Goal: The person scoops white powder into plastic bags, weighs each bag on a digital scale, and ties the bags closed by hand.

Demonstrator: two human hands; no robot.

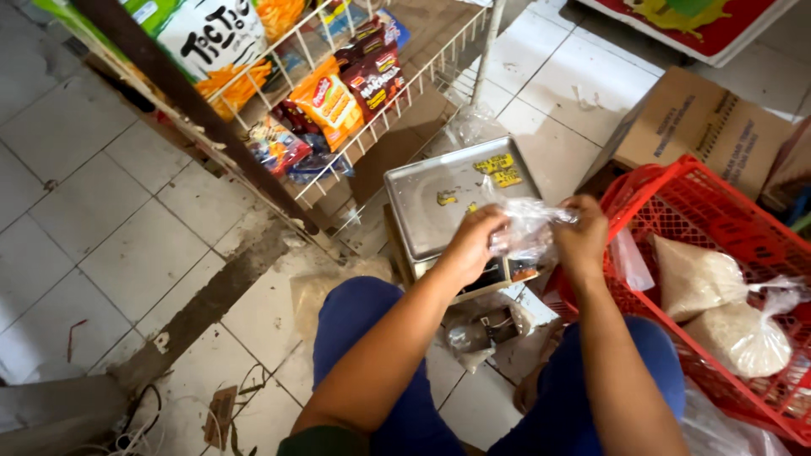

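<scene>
You held a thin, glossy clear plastic bag [528,228] above the dull, smudged metal scale pan [439,198]; the red crate [718,211] beside you was glossy moulded plastic, the box [701,122] matt cardboard.

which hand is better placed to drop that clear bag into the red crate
Right, probably. The right hand grips the clear plastic bag beside the red crate, where two filled bags lie. The left hand grips the bag's other side, over the metal scale, farther from the crate.
</scene>
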